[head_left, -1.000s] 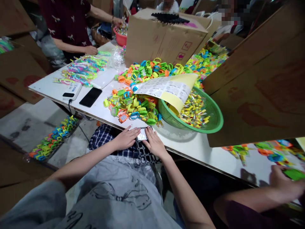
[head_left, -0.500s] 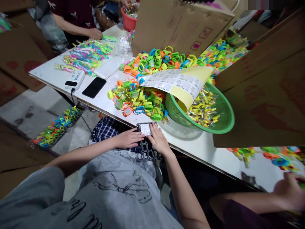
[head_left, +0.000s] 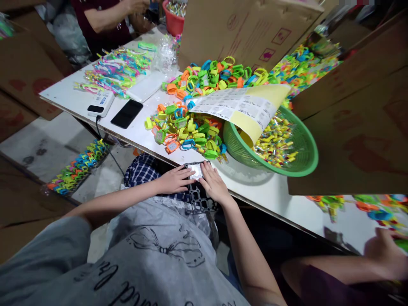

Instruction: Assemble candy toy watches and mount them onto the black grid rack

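A black openwork frame (head_left: 201,199) rests on my lap at the table's edge, with a small white sheet (head_left: 195,171) lying on its upper part. My left hand (head_left: 174,180) lies flat from the left, its fingertips at the sheet's left edge. From the right, my right hand (head_left: 213,182) rests on the frame with its fingers stretched along the sheet's right side. Neither hand is wrapped round anything. Just beyond them on the table is a pile of colourful toy watches (head_left: 188,131).
A green basket (head_left: 309,163) of small yellow wrapped pieces stands right, a printed yellow-edged sheet (head_left: 242,106) leaning over it. A phone (head_left: 126,114) and white power bank (head_left: 101,103) lie left. Behind is a cardboard box (head_left: 242,34). Other people's arms show top left and bottom right.
The other person's arm at the top left has lifted from the table. My hands keep nearly the same place on the frame; the view has shifted slightly.
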`<state>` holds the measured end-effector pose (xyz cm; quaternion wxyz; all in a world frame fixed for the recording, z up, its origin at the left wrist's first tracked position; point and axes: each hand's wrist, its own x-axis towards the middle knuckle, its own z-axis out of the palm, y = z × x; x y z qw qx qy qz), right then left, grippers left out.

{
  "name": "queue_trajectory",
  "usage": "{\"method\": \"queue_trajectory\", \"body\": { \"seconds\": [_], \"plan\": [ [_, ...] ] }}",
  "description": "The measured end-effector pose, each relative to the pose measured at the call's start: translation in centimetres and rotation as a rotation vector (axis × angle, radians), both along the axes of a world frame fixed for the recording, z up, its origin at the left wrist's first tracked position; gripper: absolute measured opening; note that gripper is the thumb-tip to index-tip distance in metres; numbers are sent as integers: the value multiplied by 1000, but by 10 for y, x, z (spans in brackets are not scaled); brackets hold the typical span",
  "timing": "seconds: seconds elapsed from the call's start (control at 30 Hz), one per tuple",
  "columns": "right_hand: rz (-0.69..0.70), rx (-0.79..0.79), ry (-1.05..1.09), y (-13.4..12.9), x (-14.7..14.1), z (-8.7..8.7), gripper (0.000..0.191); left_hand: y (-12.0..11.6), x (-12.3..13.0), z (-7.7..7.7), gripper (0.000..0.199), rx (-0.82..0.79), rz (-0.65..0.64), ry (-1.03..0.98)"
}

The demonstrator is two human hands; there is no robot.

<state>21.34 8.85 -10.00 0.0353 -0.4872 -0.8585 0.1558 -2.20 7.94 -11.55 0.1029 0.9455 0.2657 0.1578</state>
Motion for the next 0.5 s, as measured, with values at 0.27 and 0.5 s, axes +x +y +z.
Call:
{"method": "queue_trajectory", "body": {
  "seconds": [0.27,0.5],
  "plan": [
    [6,-30,4,1,-1,3,63,5,-4,6,40,-92,0,-46],
    [-2,-111,90,4,2,3,63,16,-8,12,40,-209,-57,-106]
  ]
}}
